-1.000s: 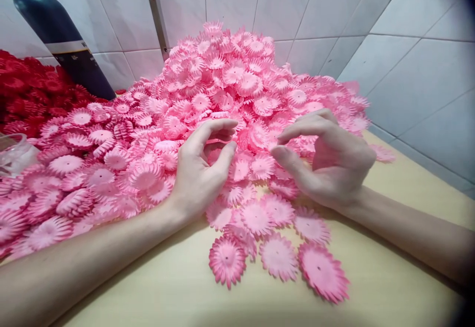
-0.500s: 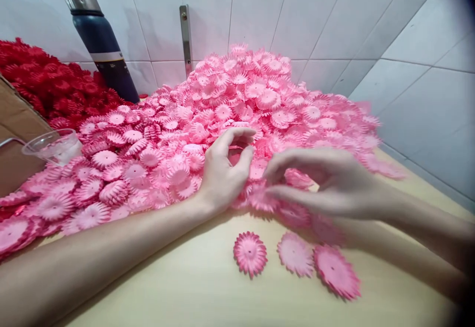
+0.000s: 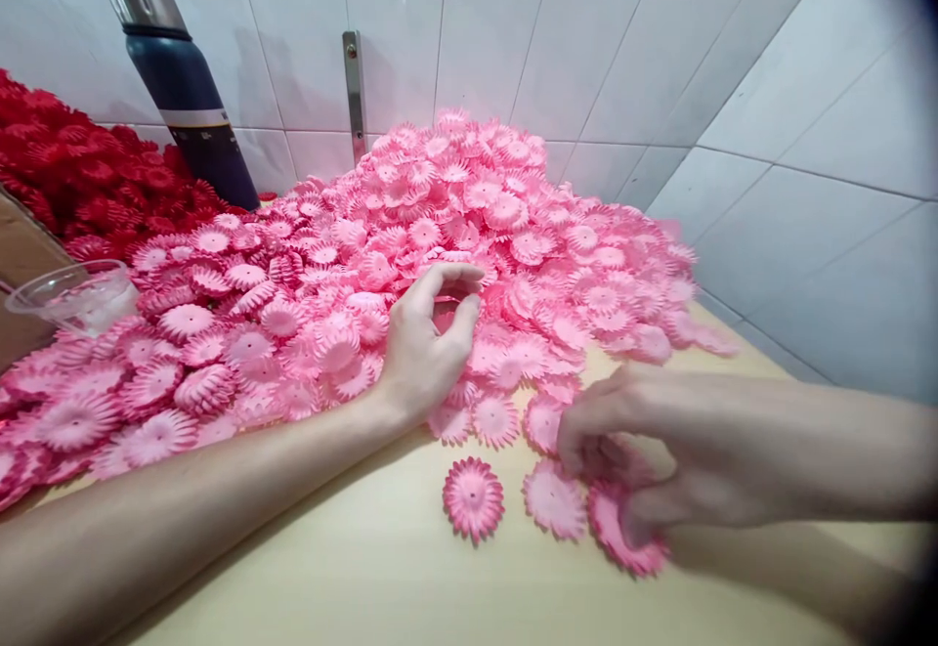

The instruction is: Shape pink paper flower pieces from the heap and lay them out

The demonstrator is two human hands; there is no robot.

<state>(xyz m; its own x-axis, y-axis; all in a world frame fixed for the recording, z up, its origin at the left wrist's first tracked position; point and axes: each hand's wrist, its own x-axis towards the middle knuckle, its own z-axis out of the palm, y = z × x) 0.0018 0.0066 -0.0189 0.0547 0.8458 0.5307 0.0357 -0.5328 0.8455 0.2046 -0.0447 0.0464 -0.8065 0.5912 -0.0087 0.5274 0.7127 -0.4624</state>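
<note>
At the far left, a cardboard panel [image 3: 25, 284] is standing at the edge of view. Beside it, a clear plastic cup [image 3: 95, 302] is resting tilted among pink petal discs. Behind these, a pile of red petal discs [image 3: 95, 177] is rising against the tiled wall [image 3: 484, 50]. A dark blue bottle [image 3: 180, 89] with a metal cap is standing at the right side of the red pile. Further right, a metal bracket [image 3: 353, 89] is projecting above the pile of pink petal discs [image 3: 410, 206], which is spreading across the table [image 3: 352, 568].

The left hand [image 3: 429, 343] is resting at the front of the pink pile, with thumb and fingers curving toward each other and leaving a narrow gap. In front, a dark-edged disc [image 3: 473, 499] is lying flat and apart; to its right, a pale disc [image 3: 555, 499] is lying near the right hand [image 3: 637, 451]. That hand is blurring; its thumb is overlapping a deep-pink disc [image 3: 612, 534], and its fingers are standing apart from the thumb. Whether they are gripping a disc cannot be told.
</note>
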